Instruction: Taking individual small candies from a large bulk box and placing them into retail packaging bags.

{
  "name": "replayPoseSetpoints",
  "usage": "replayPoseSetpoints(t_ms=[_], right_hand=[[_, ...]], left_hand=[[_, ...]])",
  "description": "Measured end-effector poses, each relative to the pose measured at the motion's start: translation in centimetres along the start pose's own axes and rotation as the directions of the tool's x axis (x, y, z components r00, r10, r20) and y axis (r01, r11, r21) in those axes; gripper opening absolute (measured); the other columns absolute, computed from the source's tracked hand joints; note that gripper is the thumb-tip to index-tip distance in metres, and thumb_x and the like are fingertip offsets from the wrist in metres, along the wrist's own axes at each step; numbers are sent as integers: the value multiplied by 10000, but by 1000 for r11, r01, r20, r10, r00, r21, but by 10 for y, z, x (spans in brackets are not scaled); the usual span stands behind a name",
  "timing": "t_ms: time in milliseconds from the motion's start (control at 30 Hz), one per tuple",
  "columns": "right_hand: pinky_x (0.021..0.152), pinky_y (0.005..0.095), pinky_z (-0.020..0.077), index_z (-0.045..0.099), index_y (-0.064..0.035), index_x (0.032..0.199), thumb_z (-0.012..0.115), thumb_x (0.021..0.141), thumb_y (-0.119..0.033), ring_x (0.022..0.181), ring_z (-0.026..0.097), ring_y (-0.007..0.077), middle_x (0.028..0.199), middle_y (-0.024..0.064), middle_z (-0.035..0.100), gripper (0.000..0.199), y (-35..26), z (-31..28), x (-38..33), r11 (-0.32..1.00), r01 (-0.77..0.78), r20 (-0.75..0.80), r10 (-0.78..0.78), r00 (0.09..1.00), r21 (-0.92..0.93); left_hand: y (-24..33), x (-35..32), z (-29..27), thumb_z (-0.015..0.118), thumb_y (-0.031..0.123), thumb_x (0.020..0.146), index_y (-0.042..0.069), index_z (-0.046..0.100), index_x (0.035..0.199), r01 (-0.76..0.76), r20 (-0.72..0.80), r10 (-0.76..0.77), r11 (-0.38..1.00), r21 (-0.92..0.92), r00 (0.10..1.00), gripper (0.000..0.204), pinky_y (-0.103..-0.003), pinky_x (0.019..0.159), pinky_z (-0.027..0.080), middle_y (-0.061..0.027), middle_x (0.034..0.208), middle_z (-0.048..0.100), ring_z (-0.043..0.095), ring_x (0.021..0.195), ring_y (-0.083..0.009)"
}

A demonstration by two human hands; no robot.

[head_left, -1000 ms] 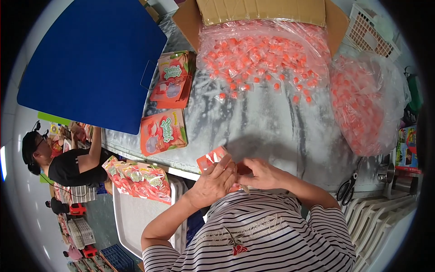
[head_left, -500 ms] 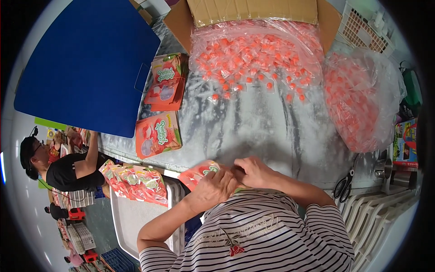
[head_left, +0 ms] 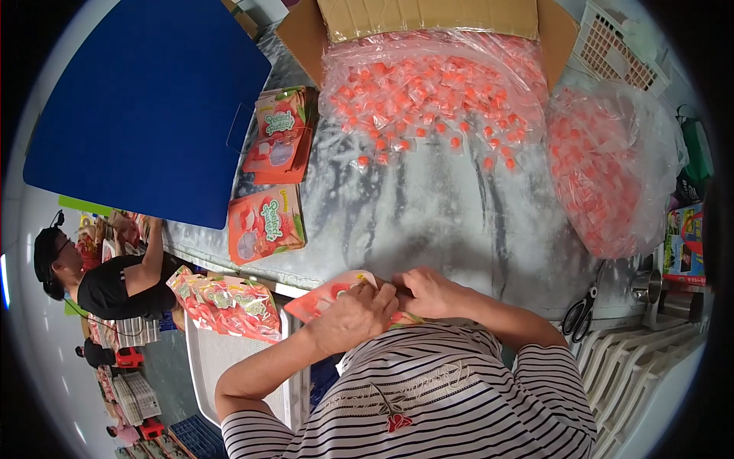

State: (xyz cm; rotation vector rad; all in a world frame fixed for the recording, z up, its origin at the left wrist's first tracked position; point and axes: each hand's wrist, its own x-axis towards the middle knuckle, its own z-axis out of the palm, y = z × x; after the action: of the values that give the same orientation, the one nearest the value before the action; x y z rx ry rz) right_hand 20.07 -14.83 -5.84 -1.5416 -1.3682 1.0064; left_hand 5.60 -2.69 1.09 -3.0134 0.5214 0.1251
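Note:
Close in front of my striped shirt, my left hand (head_left: 353, 315) is closed on a red printed candy pouch (head_left: 321, 297). The pouch's far-left end shows beyond my fingers, and the rest lies mostly under my hands. Right beside it, my right hand (head_left: 430, 294) has its fingers curled in at the pouch's other end; its fingertips are partly hidden. On the table ahead, to the left, lie a small stack of flat pouches (head_left: 267, 226) and a thicker banded stack (head_left: 277, 138). Wrapped red candies (head_left: 436, 84) spill from a clear bag in a cardboard box (head_left: 428, 19).
A clear bag of candies (head_left: 592, 176) stands at the right, near black scissors (head_left: 581, 312) and a metal cup (head_left: 646, 286). Filled pouches (head_left: 225, 306) lie on a white tray (head_left: 210, 367) at my left. A blue board (head_left: 145, 115) stands far left, a co-worker (head_left: 115, 283) below it.
My left hand has shifted slightly left, and the pouch's end in it now reaches farther left. My right hand stays almost in place.

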Motion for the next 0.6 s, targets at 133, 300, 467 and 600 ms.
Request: replayPoseSetpoints(t_ms=[133,300,467,600], right_hand=[[605,452,462,602,35,813,586,777,-95,690,615,399,730,251,599,136,-3,-7,2,991,-83,198,60,978,108],[593,364,487,665,-15,885,577,764,-39,654,654,273,722,217,622,152,26,-7,4,992,-24,-152,5,988,-125],[593,375,493,672,-26,902,591,779,-39,662,657,321,715,216,630,148,20,-11,8,983,-179,-111,174,979,-40],[629,406,496,662,-5,894,568,799,-48,708,648,351,751,218,642,140,7,-1,18,997,-10,-15,9,1000,-72]], left_hand=[[3,-1,-4,560,152,725,9,569,836,-19,-6,19,1000,-3,1000,182,-291,601,483,-91,835,524,570,720,-197],[8,-6,-5,553,139,723,-27,563,864,-81,-90,81,997,7,993,218,-300,612,496,-170,921,576,587,769,-236],[11,-14,-11,568,134,709,-42,566,909,-65,-90,57,994,-88,994,266,-305,636,499,-163,923,575,583,769,-249],[9,-7,-9,573,129,714,-32,572,923,112,46,-106,982,-155,993,264,-319,600,479,-112,829,520,556,710,-232]])
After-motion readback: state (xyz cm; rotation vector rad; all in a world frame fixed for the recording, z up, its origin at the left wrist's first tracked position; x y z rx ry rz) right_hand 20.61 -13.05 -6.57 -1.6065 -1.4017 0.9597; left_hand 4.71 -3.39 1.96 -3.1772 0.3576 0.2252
